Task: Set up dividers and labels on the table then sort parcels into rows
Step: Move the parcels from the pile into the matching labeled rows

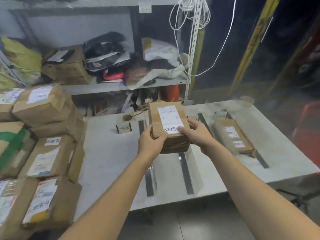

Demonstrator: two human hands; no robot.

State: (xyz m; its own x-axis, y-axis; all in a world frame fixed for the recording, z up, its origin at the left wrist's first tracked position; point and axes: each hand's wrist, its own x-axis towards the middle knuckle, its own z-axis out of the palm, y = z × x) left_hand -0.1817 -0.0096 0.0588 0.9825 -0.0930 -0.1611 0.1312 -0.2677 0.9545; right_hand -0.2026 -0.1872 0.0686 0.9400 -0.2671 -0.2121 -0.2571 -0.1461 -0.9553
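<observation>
Lighting: dim, flat and indoor; your table (107, 153) took the most light, while the far right fell to near black. Shadows: soft, weak. Focus: smeared and hazy throughout, small label print unreadable. Distortion: wide-angle bowing at the edges; your shelf (121, 87) upright leaned.

The white label (170, 118) on the parcel (168, 125) I hold reads "处理"; the table sign (123, 128) is too blurred to read.

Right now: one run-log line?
stage: sorting | left hand + right hand: holding parcel above dividers | table
</observation>
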